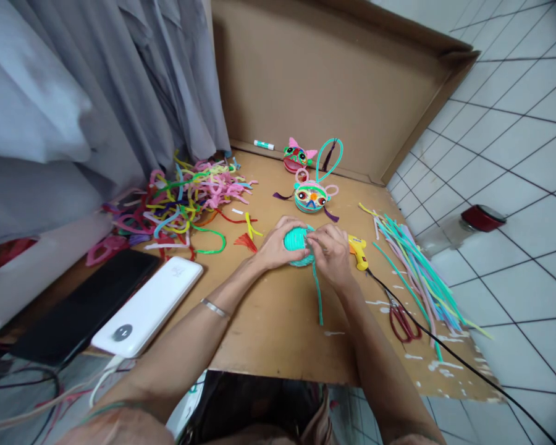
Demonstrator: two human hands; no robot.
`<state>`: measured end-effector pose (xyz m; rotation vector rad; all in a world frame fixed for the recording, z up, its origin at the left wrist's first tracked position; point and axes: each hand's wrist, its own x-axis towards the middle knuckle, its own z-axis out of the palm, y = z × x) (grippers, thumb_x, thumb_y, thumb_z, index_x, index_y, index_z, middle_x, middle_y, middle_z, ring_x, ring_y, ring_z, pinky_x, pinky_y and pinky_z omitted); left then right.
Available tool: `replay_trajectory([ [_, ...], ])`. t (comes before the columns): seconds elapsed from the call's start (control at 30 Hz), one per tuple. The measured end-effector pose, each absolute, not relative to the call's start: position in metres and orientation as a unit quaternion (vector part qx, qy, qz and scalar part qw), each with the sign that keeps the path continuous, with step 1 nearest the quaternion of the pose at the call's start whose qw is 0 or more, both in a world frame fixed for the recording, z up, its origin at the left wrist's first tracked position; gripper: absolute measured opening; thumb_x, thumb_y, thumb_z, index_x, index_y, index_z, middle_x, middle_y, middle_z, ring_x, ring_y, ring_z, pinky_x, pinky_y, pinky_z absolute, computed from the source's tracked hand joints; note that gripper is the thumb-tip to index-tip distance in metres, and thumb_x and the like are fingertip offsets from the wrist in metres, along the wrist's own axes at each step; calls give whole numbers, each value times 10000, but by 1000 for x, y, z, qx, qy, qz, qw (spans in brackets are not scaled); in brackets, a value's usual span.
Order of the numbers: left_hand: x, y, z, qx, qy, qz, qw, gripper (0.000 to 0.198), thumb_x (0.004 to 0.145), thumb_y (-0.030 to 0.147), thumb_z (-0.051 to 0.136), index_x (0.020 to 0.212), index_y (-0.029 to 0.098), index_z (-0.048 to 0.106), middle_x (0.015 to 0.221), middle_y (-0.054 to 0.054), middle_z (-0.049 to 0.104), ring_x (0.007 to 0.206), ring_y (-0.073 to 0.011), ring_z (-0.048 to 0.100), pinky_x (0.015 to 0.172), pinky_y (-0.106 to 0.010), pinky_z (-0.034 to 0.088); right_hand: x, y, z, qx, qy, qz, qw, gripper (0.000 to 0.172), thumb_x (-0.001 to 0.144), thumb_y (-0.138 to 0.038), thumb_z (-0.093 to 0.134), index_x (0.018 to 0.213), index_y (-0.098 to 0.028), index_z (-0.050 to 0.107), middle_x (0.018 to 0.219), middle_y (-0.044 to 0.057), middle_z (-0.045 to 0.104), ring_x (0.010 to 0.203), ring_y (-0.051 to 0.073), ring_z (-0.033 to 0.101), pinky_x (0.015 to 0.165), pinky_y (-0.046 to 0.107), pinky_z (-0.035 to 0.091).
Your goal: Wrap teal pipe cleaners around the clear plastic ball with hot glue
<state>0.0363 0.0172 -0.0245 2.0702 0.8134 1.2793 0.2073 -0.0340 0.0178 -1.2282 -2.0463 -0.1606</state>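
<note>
My left hand (278, 242) is wrapped round the left side of a turquoise coil of pipe cleaner (295, 240), thumb along its near edge. At the coil's right side my right hand (332, 252) is closed in a pinch, its fingertips against the coil. A loose turquoise tail (319, 303) hangs from the coil and lies toward me on the table. What exactly sits between the right fingertips is hard to see. Just right of that hand lies a yellow glue gun (359, 252). Beyond both hands stands a colourful animal-face figure (311, 196) of pipe cleaners with purple tassels.
A second face figure (296, 156) and a glue stick (264, 145) stand at the cardboard wall (315, 80). Tangled pipe cleaners (189, 198) heap at left, near a white power bank (148, 306) and black phone (88, 303). Right lie straight pipe cleaners (412, 266), red-handled scissors (402, 321) and a cord (445, 346).
</note>
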Motion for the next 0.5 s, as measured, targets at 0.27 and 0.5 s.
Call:
replay_trajectory([
  [0.27,37,15,-22,767,310,475,299,544,703,409,770,1174,205,590,1176,-74,603,1130,-259,587,1014,-437,490,207,-34,18,-477,-800,-85,354,286,1007,-297,460,912,-220,719,895,46,662,870,201,562,766,355,340],
  [0.5,36,15,-22,773,304,473,294,520,732,452,759,1160,206,594,1182,-82,606,1142,-262,589,1024,-447,481,207,-34,17,-479,-798,-73,358,286,1005,-306,464,922,-227,725,893,45,661,874,203,557,767,355,344],
])
